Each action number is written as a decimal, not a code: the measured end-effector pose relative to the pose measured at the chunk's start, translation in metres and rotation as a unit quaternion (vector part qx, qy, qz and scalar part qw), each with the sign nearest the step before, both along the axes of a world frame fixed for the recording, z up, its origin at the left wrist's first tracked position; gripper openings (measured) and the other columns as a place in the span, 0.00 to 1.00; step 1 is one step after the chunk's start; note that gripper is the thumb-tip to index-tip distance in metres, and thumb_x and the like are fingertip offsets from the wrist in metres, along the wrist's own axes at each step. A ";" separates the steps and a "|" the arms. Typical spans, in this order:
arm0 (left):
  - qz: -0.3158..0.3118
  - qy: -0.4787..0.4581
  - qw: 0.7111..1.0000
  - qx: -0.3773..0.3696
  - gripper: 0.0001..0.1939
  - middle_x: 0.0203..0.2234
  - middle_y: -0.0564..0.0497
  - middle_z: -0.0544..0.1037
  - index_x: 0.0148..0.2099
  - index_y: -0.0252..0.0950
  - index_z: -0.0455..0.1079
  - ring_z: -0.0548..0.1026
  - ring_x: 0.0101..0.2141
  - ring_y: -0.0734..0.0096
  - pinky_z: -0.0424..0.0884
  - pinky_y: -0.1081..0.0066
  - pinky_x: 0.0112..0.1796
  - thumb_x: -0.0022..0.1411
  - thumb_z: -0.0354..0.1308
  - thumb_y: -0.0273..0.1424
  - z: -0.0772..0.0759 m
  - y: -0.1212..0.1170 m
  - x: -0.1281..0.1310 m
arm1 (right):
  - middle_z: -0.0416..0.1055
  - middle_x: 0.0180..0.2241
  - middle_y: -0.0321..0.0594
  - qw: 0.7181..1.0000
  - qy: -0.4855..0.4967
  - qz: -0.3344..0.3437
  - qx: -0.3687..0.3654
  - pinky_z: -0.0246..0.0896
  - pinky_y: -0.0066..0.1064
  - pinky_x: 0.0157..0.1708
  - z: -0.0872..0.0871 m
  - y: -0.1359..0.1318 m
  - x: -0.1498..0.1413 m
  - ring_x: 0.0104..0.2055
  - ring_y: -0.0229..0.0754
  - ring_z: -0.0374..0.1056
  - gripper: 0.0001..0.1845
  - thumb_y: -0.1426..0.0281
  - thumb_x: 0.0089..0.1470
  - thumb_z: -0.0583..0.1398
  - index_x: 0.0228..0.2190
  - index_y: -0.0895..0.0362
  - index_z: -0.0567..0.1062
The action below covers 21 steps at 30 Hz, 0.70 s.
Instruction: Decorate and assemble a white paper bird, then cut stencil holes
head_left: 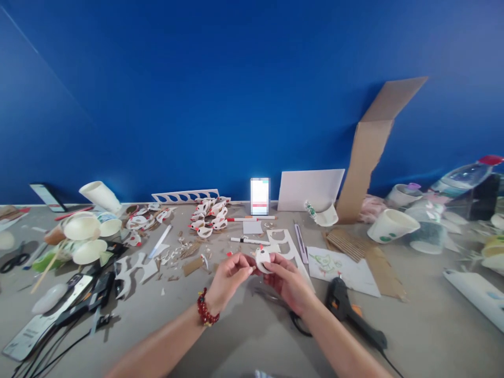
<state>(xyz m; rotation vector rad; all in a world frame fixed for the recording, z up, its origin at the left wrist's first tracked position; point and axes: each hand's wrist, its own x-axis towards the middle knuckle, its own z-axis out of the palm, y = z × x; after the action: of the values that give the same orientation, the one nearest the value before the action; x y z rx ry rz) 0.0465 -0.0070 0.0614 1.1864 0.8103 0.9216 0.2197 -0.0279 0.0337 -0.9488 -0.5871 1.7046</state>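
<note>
My right hand (284, 275) pinches a small white chick cutout (262, 258) with a black dot eye and a red bit on top. The thumb lies across its lower part. Close against its left side is my left hand (232, 275), closed with thumb and fingertips together; whatever is between them is too small or hidden to make out. Scissors (301, 325) lie on the table partly behind my right hand. Just beyond the hands are a white sheet with cut-out shapes (289, 247) and a black-and-white pen (249, 241). A pile of similar white cutouts (210, 214) sits farther back.
A black glue gun (354, 315) with its cord lies to the right, near a drawing (331, 265) and a cardboard strip (356, 168) leaning on the blue wall. Paper cups (392, 226), a power strip (29, 336) and scraps crowd both sides. A lit screen (260, 196) stands behind.
</note>
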 end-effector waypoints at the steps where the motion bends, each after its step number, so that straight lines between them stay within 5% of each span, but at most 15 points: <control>1: -0.001 0.000 1.000 0.000 0.10 0.31 0.50 0.78 0.27 0.36 0.64 0.75 0.36 0.67 0.67 0.70 0.40 0.57 0.60 0.34 -0.001 0.000 0.000 | 0.72 0.29 0.35 1.000 0.003 0.001 0.002 0.62 0.26 0.29 0.000 0.000 0.000 0.29 0.35 0.66 0.13 0.66 0.43 0.70 0.26 0.56 0.71; 21: 0.012 -0.003 0.997 -0.074 0.13 0.20 0.56 0.72 0.24 0.36 0.63 0.70 0.23 0.74 0.68 0.71 0.33 0.51 0.63 0.35 0.000 0.004 0.005 | 0.72 0.28 0.34 1.000 -0.024 0.004 0.013 0.60 0.26 0.27 0.005 0.000 -0.002 0.28 0.36 0.67 0.17 0.62 0.42 0.70 0.26 0.56 0.69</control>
<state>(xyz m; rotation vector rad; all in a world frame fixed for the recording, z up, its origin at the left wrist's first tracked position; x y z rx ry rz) 0.0513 -0.0033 0.0611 1.0472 0.8752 0.8699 0.2177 -0.0282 0.0389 -0.9718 -0.6447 1.6818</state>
